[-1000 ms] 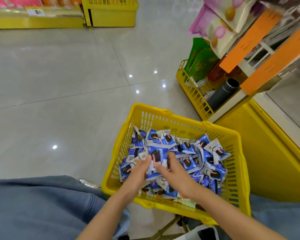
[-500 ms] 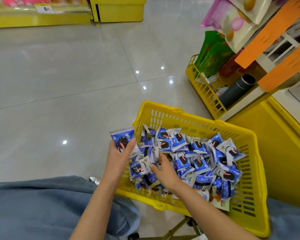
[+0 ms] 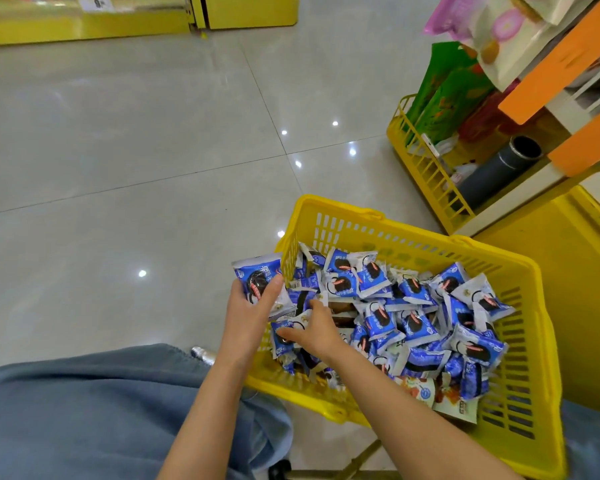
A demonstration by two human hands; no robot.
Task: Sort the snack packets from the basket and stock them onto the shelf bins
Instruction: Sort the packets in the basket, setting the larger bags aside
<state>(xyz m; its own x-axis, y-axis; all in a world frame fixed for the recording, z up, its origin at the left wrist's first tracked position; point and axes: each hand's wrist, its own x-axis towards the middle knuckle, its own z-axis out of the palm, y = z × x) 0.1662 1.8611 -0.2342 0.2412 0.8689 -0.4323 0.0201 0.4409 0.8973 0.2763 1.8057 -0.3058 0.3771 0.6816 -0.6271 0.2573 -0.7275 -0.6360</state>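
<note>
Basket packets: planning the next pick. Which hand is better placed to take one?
Probably right: the right hand is among packets inside the yellow basket; the left hand grips a blue packet.

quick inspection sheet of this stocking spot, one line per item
surface: glossy grey tile floor
job's things: yellow basket heaped with blue cookie packets; one blue packet held outside its left rim
clutter: orange-white packets in the basket's near corner; grey tube in a low yellow rack
hands: left hand grips the single packet; right hand reaches into the heap, grip unclear
cables: nothing seen
surroundings: orange-edged shelf with green bags at right; yellow shelving across the aisle
</note>
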